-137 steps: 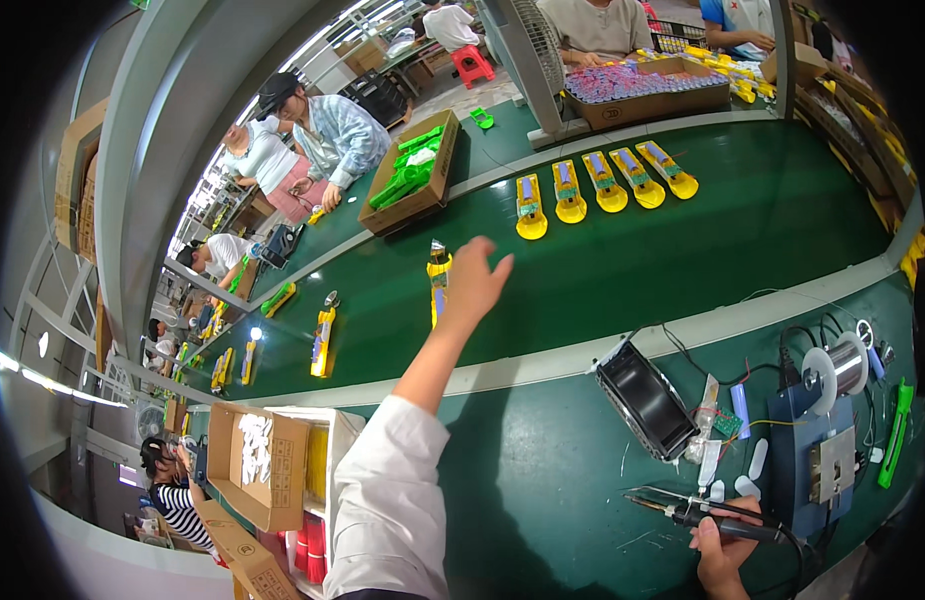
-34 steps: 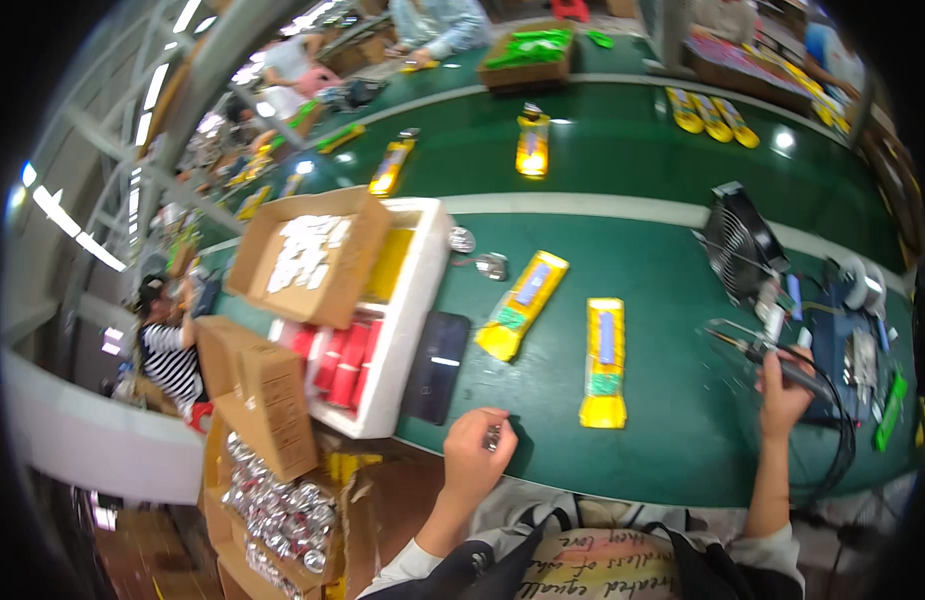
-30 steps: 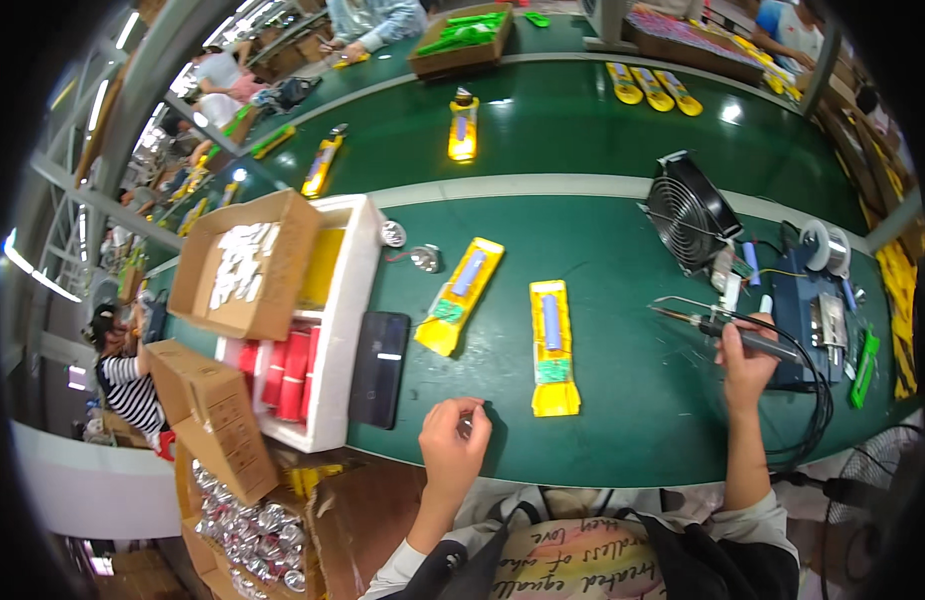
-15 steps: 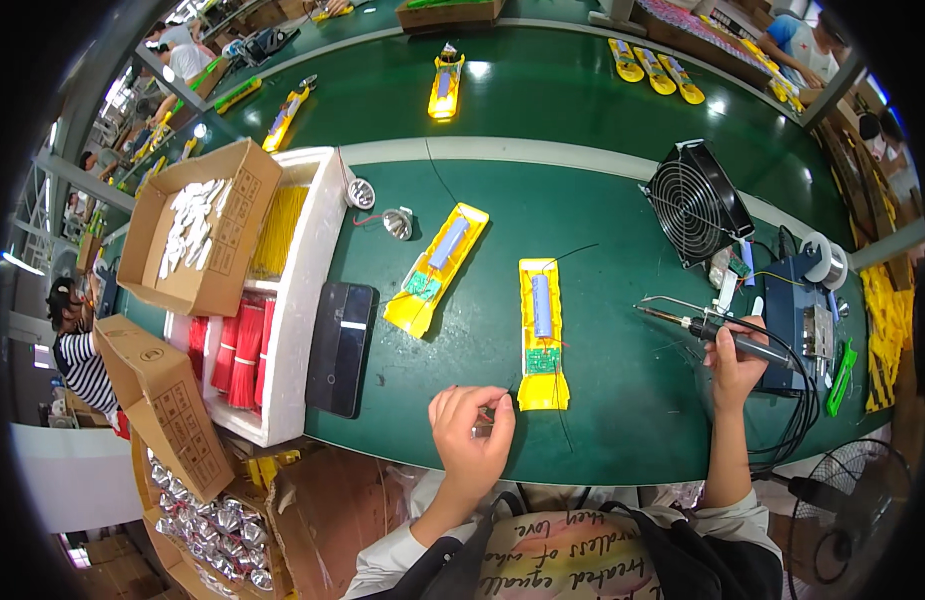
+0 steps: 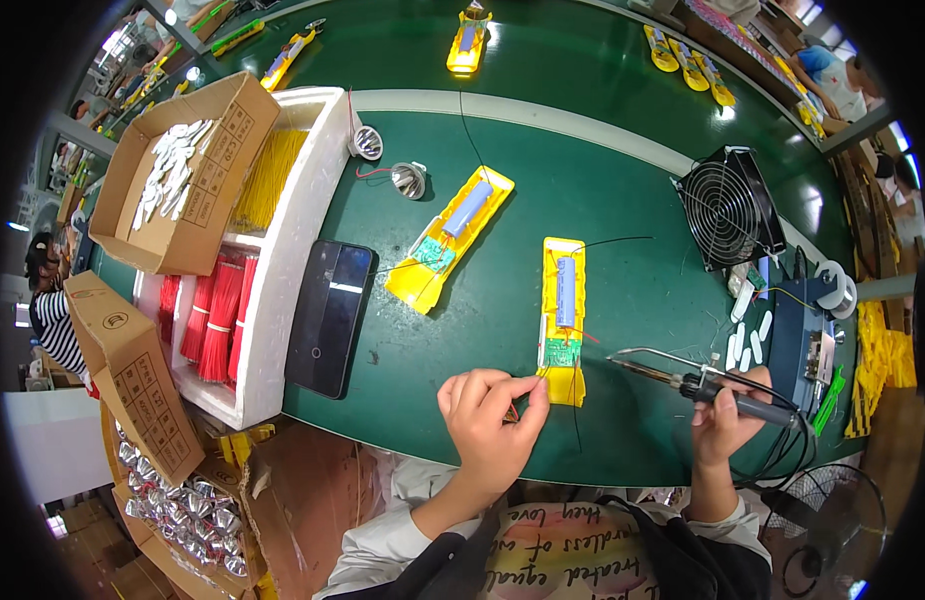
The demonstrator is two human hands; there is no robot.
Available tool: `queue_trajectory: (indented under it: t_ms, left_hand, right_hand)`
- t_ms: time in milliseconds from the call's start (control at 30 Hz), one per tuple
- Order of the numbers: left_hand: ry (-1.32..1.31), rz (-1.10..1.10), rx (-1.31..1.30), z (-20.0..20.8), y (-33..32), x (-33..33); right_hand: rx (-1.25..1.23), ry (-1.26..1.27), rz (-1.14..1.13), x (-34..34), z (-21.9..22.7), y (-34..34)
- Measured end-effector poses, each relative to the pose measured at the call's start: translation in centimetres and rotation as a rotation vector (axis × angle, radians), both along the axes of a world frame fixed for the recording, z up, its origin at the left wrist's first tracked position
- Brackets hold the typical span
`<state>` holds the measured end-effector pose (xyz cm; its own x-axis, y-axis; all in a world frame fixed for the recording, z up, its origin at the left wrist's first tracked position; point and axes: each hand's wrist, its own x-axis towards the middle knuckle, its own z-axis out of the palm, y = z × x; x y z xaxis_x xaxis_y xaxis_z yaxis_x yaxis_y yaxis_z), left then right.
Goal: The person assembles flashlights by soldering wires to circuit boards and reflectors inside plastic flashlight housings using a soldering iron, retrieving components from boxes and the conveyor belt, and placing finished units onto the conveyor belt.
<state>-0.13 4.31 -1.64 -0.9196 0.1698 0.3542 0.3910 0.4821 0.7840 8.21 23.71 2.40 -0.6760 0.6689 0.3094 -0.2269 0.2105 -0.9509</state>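
Observation:
In front of me lies a yellow plastic housing (image 5: pixel 564 388) holding a blue cylindrical battery (image 5: pixel 565 292) and a small green circuit board (image 5: pixel 562 352). Thin black wires trail from it. At its lower left edge, my left hand (image 5: pixel 492 415) is closed in a pinch; what sits between the fingertips is too small to name. My right hand (image 5: pixel 724 425) grips a soldering iron (image 5: pixel 747 402) with a curved metal tube along it. The iron's tip points left, just right of the board and apart from it. A second yellow housing (image 5: pixel 412 290), similarly fitted, lies tilted farther left.
A black phone (image 5: pixel 327 320) lies beside a white foam box (image 5: pixel 267 300) of red and yellow wires. Two reflectors (image 5: pixel 408 181) (image 5: pixel 366 143) lie behind. At right stand a black fan (image 5: pixel 727 210), white pieces (image 5: pixel 747 340) and a blue soldering station (image 5: pixel 790 335). More housings (image 5: pixel 469 45) lie beyond.
My left hand has come right, up to the housing's lower edge. The soldering iron has moved left, its tip closer to the circuit board. The whole view has shifted slightly.

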Motion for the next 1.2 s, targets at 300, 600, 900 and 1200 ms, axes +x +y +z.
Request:
queue_trajectory:
  t_ms: [300, 600, 900, 1200]
  left_hand:
    - [0.018, -0.014, -0.013, -0.1, 0.1, -0.3]
    - [0.013, -0.022, -0.015, -0.3, 0.2, -0.4]
    - [0.016, -0.018, -0.020, -0.3, 0.2, -0.3]
    - [0.025, -0.016, -0.012, -0.4, 0.2, -0.3]
  right_hand:
    - [-0.119, -0.118, 0.153, -0.4, -1.7, -2.1]
    - [-0.133, -0.167, 0.179, -0.9, -2.0, -2.0]
    - [-0.151, -0.202, 0.172, -0.9, -1.7, -2.2]
    - [-0.125, -0.221, 0.181, -0.6, -1.8, -2.2]
